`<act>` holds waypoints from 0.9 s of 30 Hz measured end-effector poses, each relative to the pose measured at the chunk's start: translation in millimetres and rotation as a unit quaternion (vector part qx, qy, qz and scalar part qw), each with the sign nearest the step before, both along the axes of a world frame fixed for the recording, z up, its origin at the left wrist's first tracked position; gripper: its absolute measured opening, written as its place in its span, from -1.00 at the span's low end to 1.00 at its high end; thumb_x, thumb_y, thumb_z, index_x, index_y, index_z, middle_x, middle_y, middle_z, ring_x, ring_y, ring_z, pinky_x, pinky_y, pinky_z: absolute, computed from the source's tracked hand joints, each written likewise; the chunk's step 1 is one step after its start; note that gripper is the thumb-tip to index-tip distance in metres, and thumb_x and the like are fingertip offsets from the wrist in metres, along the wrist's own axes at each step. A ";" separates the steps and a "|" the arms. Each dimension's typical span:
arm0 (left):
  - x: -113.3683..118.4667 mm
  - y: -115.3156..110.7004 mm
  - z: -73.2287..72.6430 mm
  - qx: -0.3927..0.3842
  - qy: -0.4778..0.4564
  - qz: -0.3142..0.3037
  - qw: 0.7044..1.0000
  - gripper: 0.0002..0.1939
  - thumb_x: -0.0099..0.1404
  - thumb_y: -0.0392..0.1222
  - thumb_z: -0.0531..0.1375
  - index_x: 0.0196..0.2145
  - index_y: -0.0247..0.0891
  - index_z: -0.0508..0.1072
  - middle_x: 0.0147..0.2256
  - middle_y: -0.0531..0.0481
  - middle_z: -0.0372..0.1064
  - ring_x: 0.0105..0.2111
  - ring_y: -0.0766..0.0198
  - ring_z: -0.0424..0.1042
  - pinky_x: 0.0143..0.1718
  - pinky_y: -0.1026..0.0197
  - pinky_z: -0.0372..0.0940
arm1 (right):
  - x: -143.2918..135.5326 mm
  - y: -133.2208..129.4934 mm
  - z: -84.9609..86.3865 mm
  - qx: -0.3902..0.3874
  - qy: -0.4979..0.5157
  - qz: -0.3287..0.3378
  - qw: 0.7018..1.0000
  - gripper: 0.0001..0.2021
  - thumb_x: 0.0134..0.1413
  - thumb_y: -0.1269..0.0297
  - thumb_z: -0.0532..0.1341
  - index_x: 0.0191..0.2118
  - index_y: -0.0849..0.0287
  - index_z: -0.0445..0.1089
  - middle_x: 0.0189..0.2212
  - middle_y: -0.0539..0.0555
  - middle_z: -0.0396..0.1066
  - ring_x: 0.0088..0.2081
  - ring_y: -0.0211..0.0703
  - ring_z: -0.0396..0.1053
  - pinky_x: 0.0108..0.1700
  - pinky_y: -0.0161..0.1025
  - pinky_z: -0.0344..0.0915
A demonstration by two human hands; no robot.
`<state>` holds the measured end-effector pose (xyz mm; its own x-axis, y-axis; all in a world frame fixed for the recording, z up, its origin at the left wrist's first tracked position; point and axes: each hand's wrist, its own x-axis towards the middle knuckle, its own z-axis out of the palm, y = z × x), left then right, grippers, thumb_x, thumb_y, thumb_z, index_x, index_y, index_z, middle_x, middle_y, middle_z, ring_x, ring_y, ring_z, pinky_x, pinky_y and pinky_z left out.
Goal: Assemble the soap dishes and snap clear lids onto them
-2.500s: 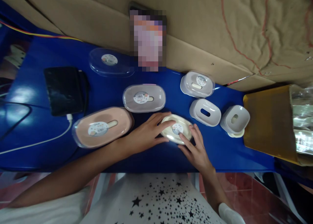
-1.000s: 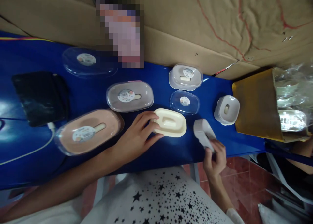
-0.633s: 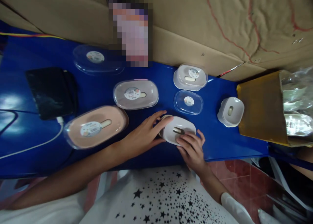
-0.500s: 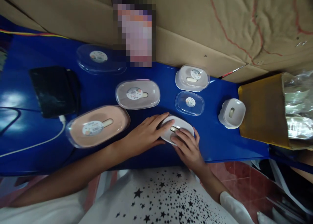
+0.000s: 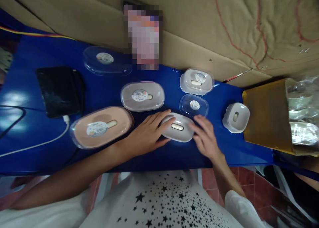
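Note:
A pale oval soap dish (image 5: 183, 135) with a cream slot-shaped piece in its middle lies near the table's front edge. My left hand (image 5: 147, 133) has its fingers around the left end of the dish. At the right end, my right hand (image 5: 206, 136) has its fingers apart, fingertips at the rim and close to a clear lid (image 5: 186, 105). That lid, with a round label, lies just behind the dish. To the left are a lidded grey soap dish (image 5: 152, 103) and a lidded peach one (image 5: 84, 135).
Behind stand another lidded dish (image 5: 185, 88) and a large clear lid (image 5: 89, 63). A small dish (image 5: 240, 111) sits by a cardboard box (image 5: 267, 118) of wrapped items. A black device (image 5: 58, 91) with a white cable lies left. A blurred phone-like object (image 5: 146, 38) leans against cardboard.
My right hand has moved off the middle of the dish to its right end, and its fingers have spread. My left hand stays at the left end. The view has shifted slightly.

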<state>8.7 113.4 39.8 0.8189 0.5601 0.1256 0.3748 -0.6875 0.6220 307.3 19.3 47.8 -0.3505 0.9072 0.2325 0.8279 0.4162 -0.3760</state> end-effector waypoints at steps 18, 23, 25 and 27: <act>3.5 -0.7 -12.7 -0.097 -0.078 0.084 0.989 0.12 0.46 -0.05 0.41 0.61 0.07 -0.29 0.48 -0.29 0.14 0.48 -0.22 0.20 0.45 -0.34 0.24 | -7.1 -8.1 5.5 -0.040 -0.001 -0.013 0.999 -0.23 0.49 0.23 0.27 0.61 -0.32 -0.06 0.65 0.02 -0.16 0.58 0.26 0.04 0.48 0.34 0.27; 2.0 1.4 -12.5 -0.096 -0.072 0.058 0.991 0.10 0.47 0.01 0.39 0.61 0.13 -0.29 0.47 -0.28 0.14 0.46 -0.21 0.22 0.43 -0.32 0.28 | -14.8 -8.0 4.7 -0.029 -0.038 -0.002 0.999 -0.18 0.46 0.24 0.30 0.62 -0.31 -0.09 0.66 0.01 -0.21 0.58 0.30 0.01 0.46 0.35 0.29; 1.7 2.7 -12.6 -0.086 -0.066 0.049 0.993 0.07 0.47 0.01 0.39 0.61 0.13 -0.25 0.47 -0.28 0.15 0.46 -0.21 0.23 0.42 -0.33 0.30 | -13.9 -7.7 4.7 -0.025 -0.043 -0.003 0.999 -0.17 0.45 0.24 0.32 0.61 -0.33 -0.09 0.65 0.02 -0.16 0.57 0.31 0.05 0.44 0.35 0.32; 1.4 3.6 -13.2 -0.068 -0.062 0.042 0.995 0.02 0.47 0.03 0.39 0.61 0.13 -0.16 0.47 -0.28 0.14 0.46 -0.23 0.22 0.41 -0.35 0.30 | -13.7 -7.6 4.5 -0.024 -0.044 -0.003 0.999 -0.18 0.45 0.24 0.32 0.61 -0.35 -0.07 0.64 0.03 -0.12 0.55 0.31 0.09 0.42 0.34 0.33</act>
<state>10.0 117.0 26.5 0.7512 0.6450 0.1407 0.3421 -0.5626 0.7526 293.6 11.7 52.3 -0.3618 0.9190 0.1570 0.8614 0.3939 -0.3208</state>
